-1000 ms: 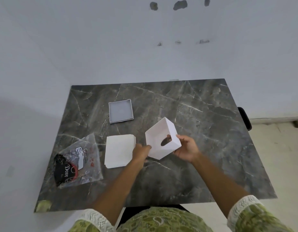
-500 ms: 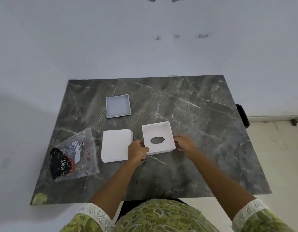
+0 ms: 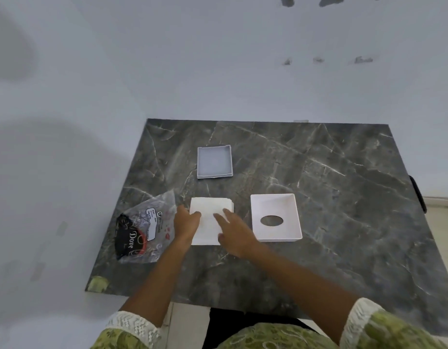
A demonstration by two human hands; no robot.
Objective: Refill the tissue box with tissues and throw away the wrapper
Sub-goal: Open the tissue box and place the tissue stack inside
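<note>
tissues (image 3: 209, 217): stack at frame centre | left hand (image 3: 185, 222) fingers loose on stack's left edge | right hand (image 3: 234, 234) spread flat on top | box (image 3: 275, 217) just right, mouth up | wrapper (image 3: 144, 229) left | bare table (image 3: 343, 197) right

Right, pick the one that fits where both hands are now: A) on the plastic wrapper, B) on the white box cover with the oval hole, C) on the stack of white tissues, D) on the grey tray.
C: the left hand and right hand both rest on the stack of white tissues, with the box cover untouched beside it.
</note>
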